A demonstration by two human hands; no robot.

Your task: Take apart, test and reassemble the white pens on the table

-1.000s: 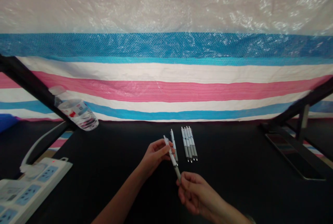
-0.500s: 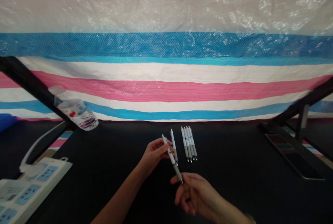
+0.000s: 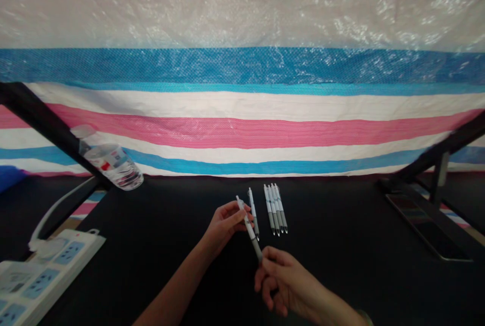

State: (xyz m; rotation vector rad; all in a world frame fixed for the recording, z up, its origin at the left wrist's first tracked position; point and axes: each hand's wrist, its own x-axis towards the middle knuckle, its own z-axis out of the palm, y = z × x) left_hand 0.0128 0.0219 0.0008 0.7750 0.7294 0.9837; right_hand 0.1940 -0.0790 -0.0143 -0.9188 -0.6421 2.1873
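Observation:
A white ballpoint pen (image 3: 250, 232) with a grey grip slants between my two hands above the black table. My left hand (image 3: 226, 221) pinches its upper, clicker end between thumb and fingers. The thumb and forefinger of my right hand (image 3: 278, 273) close on its tip end and hide the point; the other fingers curl loosely below. Just beyond my left fingertips lies a single similar pen (image 3: 253, 213). To its right, several matching pens (image 3: 275, 210) lie side by side, clickers pointing away from me.
A white power strip (image 3: 56, 270) with a plugged cable is at the lower left. A clear water bottle (image 3: 117, 167) leans near a black support bar (image 3: 49, 126). On the right lies a dark phone (image 3: 428, 227). Striped plastic sheeting (image 3: 242, 134) hangs behind the black table (image 3: 151, 255).
My right thumb and forefinger have come together on the pen's tip, which showed beside the fingers before. My left hand and the pens on the table look unmoved.

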